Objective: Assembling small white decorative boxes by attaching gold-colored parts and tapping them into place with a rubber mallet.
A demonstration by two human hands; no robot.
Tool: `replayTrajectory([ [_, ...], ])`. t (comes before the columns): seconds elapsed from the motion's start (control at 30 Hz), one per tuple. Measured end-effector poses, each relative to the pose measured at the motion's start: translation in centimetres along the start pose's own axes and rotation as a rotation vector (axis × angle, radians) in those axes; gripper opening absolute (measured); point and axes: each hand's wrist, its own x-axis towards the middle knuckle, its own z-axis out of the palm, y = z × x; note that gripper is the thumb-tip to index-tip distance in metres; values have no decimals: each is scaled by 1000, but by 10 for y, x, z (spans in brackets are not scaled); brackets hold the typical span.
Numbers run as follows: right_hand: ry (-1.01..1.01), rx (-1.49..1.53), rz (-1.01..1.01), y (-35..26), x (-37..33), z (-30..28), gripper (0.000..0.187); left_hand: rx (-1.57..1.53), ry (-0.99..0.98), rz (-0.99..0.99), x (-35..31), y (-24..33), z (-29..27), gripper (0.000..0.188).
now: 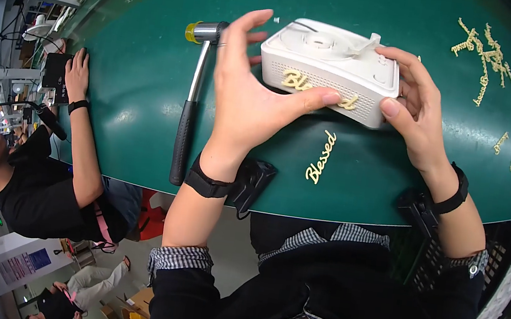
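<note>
A white record-player-shaped box (376,75), with a round platter and small arm on top and a dotted grille on its front, is held above the green table. My right hand (420,110) grips its right end, thumb at the front corner and fingers behind. A gold script-lettering piece (293,79) lies across the grille. My left thumb presses on it and hides its middle; the other fingers of my left hand (245,93) are spread beside the box's left end. A second gold lettering piece (320,157) lies on the table below the box.
A mallet (190,106) with a yellow face and black grip lies left of my left hand. Several gold lettering pieces (489,55) are scattered at the right. On the left, a co-worker's hand (77,75) rests by a black object (54,78) on the green table (145,67).
</note>
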Motion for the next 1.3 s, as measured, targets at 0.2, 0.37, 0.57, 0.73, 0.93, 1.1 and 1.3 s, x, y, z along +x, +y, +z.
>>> replayTrajectory([
  [0.2,-40,137,65,-2,-1,4,69,-561,-221,-263,-2,-1,7,102],
  [0.37,-15,7,-108,3,-3,10,68,-451,-245,-171,-8,7,12,103],
  [0.57,27,136,-204,-9,0,8,74,-788,-335,-226,-8,2,12,105],
  [0.73,34,157,-269,-6,0,1,78,-932,-431,-202,-5,1,12,108],
  [0.93,-16,80,-406,-10,-3,2,87,-986,-372,-78,-3,4,10,111],
  [1.1,-6,40,-524,-10,-2,7,89,-1000,-338,-59,-5,8,10,113],
  [1.3,-23,-28,-558,-5,-4,2,89,-922,-374,78,-5,5,10,113],
])
